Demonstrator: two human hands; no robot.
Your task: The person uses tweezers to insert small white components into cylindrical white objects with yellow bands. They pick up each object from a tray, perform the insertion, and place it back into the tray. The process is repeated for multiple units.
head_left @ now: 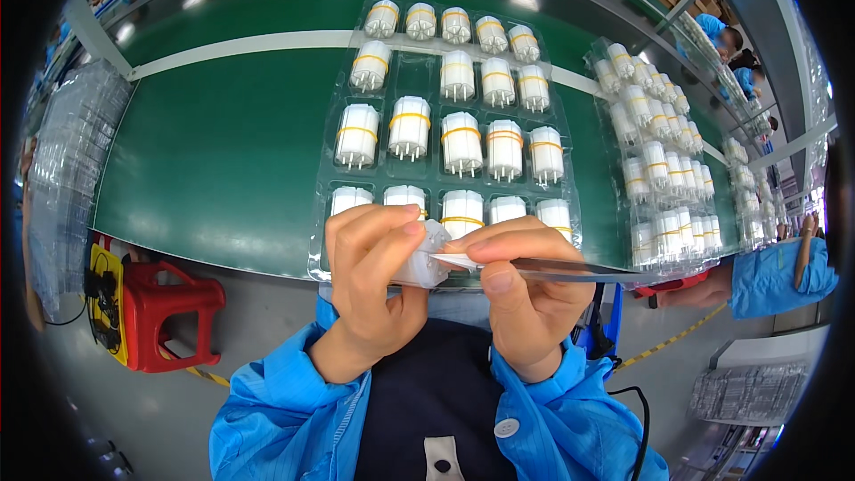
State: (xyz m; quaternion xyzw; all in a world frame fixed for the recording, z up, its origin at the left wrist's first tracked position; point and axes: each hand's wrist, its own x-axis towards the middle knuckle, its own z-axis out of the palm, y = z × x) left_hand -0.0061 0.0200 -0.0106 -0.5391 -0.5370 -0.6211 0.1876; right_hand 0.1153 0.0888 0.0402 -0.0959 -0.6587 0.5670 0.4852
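Well, from the head view, both hands are close together, just below the middle. The left hand point(378, 254) is at 8 o'clock. Its thumb and fingers are closed around a cloudy piece point(426, 258), which sits at 6 o'clock, close to the middle. The right hand point(530, 281) is at 4 o'clock. Its thumb and first finger pinch a small white bit point(460, 260), and the tip of that bit points at the cloudy piece. I cannot tell if the two touch. A long shiny strip point(619, 277) pokes out of the right hand toward 3 o'clock. I cannot tell if it joins the white bit.

At 12 o'clock, a clear tray point(414, 71) lies on a green table point(214, 151). It holds rows of white parts point(461, 144) with pins and yellow or orange bands. More white parts point(657, 165) are between 2 and 3 o'clock. A red stool point(142, 303) stands at 8 o'clock, and stacked clear trays point(76, 160) are at 9 o'clock.
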